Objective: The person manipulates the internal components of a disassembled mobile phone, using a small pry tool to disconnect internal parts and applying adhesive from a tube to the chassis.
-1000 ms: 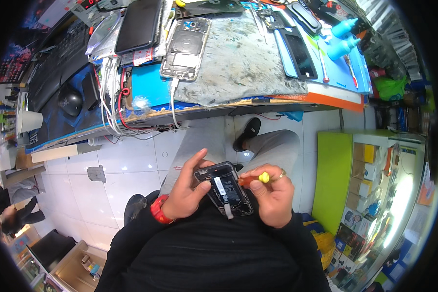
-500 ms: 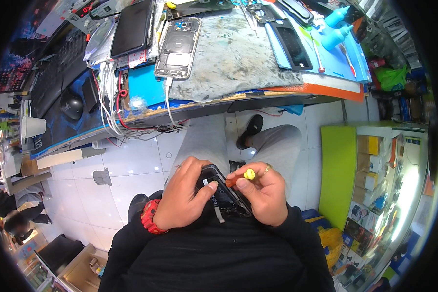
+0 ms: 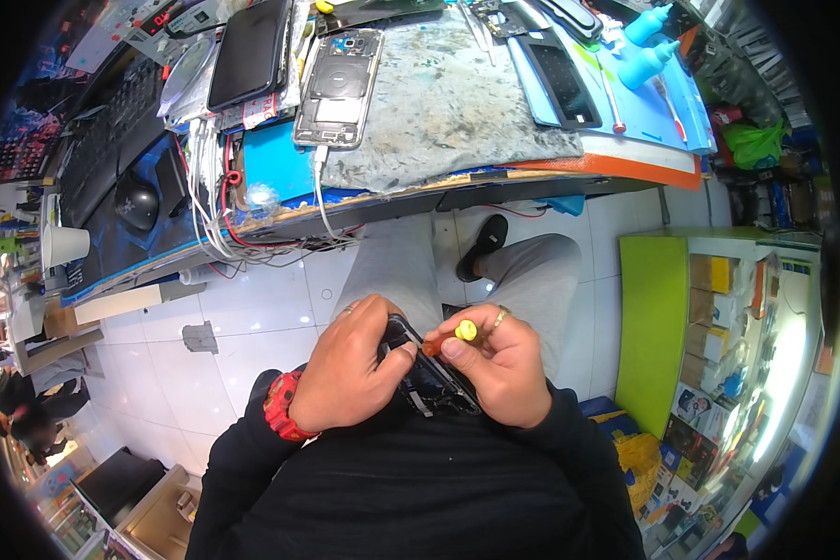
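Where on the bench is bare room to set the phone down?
The grey mat is bare between the opened phone shell and the dark screen panel. The left side is crowded: black phone, white cables, mouse.

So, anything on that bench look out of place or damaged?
Yes: an opened phone lies back-off on the worn grey mat, and loose white and red cables hang tangled over the bench's front edge. Nothing looks spilled.

Opened phone (image 3: 429,378) between both hands, yellow-capped screwdriver (image 3: 459,332) in right hand (image 3: 495,369)
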Demonstrator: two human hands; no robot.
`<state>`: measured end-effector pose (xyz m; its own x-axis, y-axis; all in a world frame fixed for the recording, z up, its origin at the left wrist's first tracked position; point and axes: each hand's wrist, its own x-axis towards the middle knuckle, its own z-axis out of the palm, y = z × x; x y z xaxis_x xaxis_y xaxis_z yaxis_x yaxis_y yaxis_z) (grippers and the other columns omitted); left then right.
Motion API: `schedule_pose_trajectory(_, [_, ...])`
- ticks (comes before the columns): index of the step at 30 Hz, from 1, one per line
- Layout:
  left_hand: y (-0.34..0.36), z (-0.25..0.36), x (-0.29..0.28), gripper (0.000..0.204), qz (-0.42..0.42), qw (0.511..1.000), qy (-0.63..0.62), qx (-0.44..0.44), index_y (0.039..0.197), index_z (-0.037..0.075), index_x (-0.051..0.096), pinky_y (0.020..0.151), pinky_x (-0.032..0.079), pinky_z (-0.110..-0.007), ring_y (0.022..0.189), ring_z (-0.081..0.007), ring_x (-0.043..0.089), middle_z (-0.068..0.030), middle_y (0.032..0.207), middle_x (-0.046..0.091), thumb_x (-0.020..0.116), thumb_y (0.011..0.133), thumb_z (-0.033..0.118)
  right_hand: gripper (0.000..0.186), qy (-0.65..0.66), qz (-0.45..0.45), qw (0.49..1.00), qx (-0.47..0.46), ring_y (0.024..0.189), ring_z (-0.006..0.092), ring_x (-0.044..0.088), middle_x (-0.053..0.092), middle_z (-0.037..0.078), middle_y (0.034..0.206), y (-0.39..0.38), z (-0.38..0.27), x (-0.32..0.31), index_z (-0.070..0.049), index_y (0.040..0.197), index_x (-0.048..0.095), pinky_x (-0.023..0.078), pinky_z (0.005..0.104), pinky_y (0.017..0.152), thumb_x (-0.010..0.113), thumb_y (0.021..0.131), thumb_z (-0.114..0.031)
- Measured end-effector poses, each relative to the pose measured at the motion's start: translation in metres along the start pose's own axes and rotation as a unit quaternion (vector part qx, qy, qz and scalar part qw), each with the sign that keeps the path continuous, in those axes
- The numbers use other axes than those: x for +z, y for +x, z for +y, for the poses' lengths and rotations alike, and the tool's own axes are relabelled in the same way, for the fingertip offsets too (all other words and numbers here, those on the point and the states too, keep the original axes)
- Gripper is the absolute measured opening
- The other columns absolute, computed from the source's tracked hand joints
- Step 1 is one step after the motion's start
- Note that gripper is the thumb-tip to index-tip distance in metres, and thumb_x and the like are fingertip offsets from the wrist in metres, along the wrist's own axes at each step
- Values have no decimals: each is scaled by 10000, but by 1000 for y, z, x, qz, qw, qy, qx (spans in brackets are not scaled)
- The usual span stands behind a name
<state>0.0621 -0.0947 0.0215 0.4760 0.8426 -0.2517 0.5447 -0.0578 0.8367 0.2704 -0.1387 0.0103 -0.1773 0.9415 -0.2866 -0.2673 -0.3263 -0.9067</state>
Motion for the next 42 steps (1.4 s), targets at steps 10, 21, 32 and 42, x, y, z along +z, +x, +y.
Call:
schedule_pose_trajectory(10, [8, -8, 6, 247, 25, 996, -77, -34, 821, -34, 472, 634, 408, -477, 708, -425, 519, -216, 755, 508, 644, 800, 142, 180, -318, -23, 919, -232, 872, 278, 752, 720, 158, 969, -2, -1, 7, 32, 1045, 634, 592, 305, 752, 733, 896, 17])
schedule_pose_trajectory(21, [10, -2, 7, 253, 23, 998, -64, -16, 795, -35, 459, 621, 407, -478, 691, -432, 522, -218, 741, 513, 649, 779, 132, 123, -126, -20, 991, -48, 830, 170, 727, 726, 123, 918, 3, -5, -5, 49, 1056, 660, 571, 298, 747, 684, 979, -44])
schedule_pose_trajectory(32, [11, -9, 7, 236, 25, 994, -95, -50, 824, -35, 497, 632, 429, -466, 695, -423, 543, -224, 751, 544, 648, 789, 142, 133, -423, -7, 847, -321, 703, 300, 686, 686, 138, 899, -3, 0, 9, 17, 989, 655, 532, 317, 601, 727, 880, -7])
schedule_pose_trajectory(42, [13, -23, 8, 212, -11, 986, -141, -91, 875, -44, 540, 661, 459, -420, 713, -374, 581, -219, 788, 579, 631, 800, 132, 106, -159, -17, 987, -23, 759, 133, 691, 708, 102, 864, 9, 0, -5, 47, 1012, 664, 552, 281, 700, 678, 975, -52])
